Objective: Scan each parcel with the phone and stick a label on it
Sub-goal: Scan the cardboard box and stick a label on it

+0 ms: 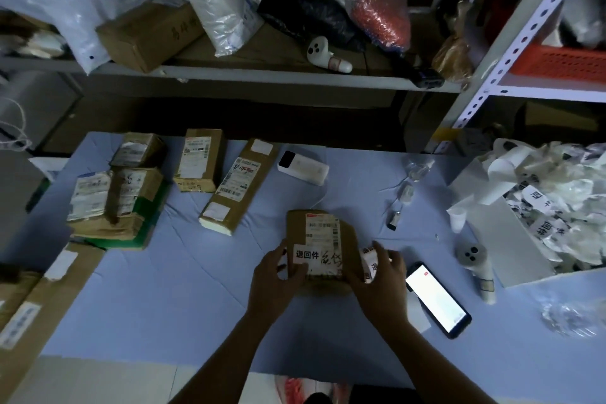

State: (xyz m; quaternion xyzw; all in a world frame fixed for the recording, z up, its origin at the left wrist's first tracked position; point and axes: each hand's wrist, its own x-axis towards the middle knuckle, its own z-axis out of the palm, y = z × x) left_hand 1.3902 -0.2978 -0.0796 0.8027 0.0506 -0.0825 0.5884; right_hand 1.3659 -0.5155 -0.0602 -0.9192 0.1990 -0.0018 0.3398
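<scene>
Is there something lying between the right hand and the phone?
Nothing visible. The phone lies screen up just beside the right hand, which holds the parcel.

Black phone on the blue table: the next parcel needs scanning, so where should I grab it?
Pinch the black phone across its two long edges near mid-length, fingers coming straight down from above. It lies flat, screen up and lit, on the blue table just right of the right hand, long edges exposed.
</scene>
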